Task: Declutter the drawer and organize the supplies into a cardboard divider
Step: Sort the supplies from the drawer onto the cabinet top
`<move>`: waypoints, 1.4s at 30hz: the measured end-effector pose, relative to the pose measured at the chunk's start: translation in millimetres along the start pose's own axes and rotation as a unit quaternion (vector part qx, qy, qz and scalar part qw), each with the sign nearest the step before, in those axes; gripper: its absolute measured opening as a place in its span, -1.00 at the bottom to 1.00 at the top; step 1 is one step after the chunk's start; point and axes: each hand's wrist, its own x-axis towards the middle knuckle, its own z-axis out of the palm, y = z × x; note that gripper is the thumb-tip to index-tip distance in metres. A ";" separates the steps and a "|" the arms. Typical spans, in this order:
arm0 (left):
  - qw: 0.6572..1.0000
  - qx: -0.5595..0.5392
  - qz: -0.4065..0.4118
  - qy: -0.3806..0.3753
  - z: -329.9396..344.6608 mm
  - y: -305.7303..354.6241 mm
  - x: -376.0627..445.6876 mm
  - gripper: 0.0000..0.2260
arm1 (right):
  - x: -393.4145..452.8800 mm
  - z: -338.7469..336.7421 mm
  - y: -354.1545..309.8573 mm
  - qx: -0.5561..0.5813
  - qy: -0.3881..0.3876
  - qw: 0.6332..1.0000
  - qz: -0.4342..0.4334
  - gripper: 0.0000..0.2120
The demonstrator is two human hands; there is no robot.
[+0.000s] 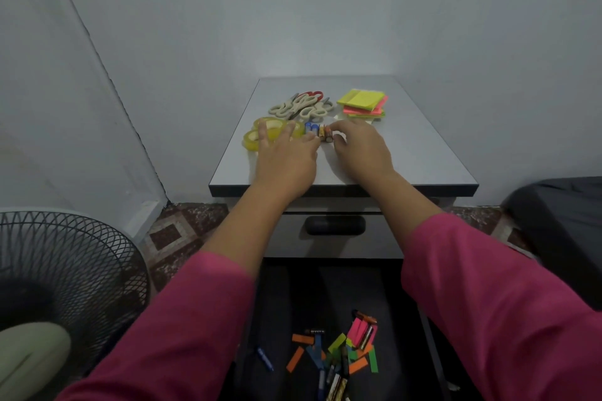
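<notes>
On the grey cabinet top (423,153) lie several batteries (321,131) in a short row. My right hand (360,148) pinches the batteries at the row's right end. My left hand (286,156) rests flat with spread fingers, its fingertips touching the yellow tape rolls (260,133) and the left end of the battery row. Behind them lie several scissors (301,104) and a stack of neon sticky notes (363,104). The open drawer (293,303) below holds loose coloured paper strips (358,352), pens and more batteries. No cardboard divider is in view.
A black fan (65,270) stands on the floor at the left. A dark piece of furniture (560,221) is at the right. A closed drawer with a dark handle (335,225) sits under the cabinet top. Walls close in behind and to the left.
</notes>
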 end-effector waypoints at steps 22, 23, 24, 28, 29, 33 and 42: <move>0.965 -0.138 -0.070 -0.210 148.2 28.4 -184.5 -0.82 | -263.4 61.3 89.2 -0.048 -0.330 0.930 0.155 -0.71; 0.956 -0.123 -0.069 -0.255 153.1 28.9 -190.7 -0.83 | -267.5 63.2 93.2 -0.068 -0.356 0.919 0.155 -0.68; 0.946 -0.112 -0.062 -0.299 158.5 30.0 -196.5 -0.83 | -270.9 65.3 96.7 -0.089 -0.379 0.909 0.147 -0.65; 0.904 -0.105 -0.059 -0.410 174.8 36.6 -205.2 -0.79 | -278.6 76.7 106.6 -0.140 -0.446 0.878 0.102 -0.48; 0.897 -0.111 -0.064 -0.423 177.6 38.9 -205.5 -0.79 | -279.7 79.4 107.7 -0.147 -0.459 0.871 0.093 -0.44; 0.863 -0.155 -0.107 -0.469 186.4 49.4 -208.9 -0.70 | -280.6 87.9 109.7 -0.177 -0.497 0.847 0.063 -0.49; 0.859 -0.175 -0.105 -0.469 197.2 72.7 -222.0 -0.73 | -279.8 95.5 111.1 -0.175 -0.435 0.878 0.094 -0.55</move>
